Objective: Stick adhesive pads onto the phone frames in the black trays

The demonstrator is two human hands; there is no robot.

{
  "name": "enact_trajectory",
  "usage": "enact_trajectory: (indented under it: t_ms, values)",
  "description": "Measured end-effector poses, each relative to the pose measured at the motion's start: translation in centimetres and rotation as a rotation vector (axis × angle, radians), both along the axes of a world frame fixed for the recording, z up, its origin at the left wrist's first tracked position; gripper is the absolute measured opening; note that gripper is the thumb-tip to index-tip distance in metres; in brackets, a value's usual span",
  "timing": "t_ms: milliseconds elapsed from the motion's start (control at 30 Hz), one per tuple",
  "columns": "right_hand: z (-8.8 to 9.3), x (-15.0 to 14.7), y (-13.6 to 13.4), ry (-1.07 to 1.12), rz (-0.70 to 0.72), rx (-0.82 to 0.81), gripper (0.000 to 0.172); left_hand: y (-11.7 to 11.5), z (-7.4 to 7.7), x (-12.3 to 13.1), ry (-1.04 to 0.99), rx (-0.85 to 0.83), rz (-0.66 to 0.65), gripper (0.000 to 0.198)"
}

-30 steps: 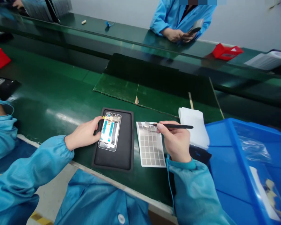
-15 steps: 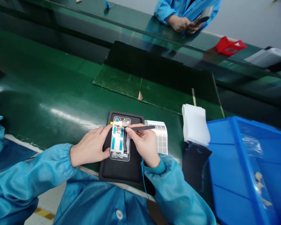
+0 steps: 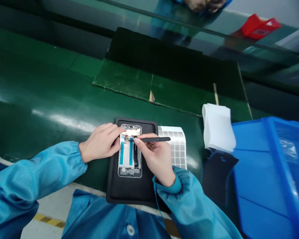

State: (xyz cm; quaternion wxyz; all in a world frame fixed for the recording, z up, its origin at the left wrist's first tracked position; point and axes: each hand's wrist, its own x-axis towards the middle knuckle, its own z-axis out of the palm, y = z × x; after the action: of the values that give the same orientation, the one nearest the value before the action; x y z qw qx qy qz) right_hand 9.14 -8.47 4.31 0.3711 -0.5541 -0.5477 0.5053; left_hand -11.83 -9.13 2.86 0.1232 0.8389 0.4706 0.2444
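Note:
An opened smartphone (image 3: 126, 156), with blue adhesive strips and its inner parts bare, lies face down on a black tray (image 3: 147, 189). My right hand (image 3: 159, 156) is closed around slim black tweezers (image 3: 155, 139), whose thin tip reaches over the phone's middle, just below the board area. On the phone's upper left, my left hand (image 3: 101, 141) rests with its fingers stretched out, a fingertip touching the board area. Its thumb is by the phone's left edge. Contact at the tweezers' tip is too small to make out.
A sheet of grey square stickers (image 3: 178, 149) lies right of the tray. Farther right are a folded white cloth or foam (image 3: 216, 127), a dark sheet (image 3: 216, 176) and a blue bin (image 3: 254, 172). A co-worker's hands (image 3: 204, 5) and a red box (image 3: 260, 27) are across the bench.
My left hand has moved from the phone's left edge up onto its upper part. The tweezers stay over the phone's middle. The view has tilted down and shifted slightly.

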Motion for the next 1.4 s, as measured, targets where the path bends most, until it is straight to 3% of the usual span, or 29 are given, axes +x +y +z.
enact_trajectory:
  t_ms: [267,1400]
  values:
    - [0.11,0.15,-0.07,-0.018,-0.008,0.006,0.017,-0.37,0.19,-0.09,0.004,-0.027,0.007,0.033]
    - [-0.02,0.28,0.13,-0.032,-0.005,-0.011,0.015,-0.36,0.26,-0.22,0.018,-0.067,0.008,0.035]
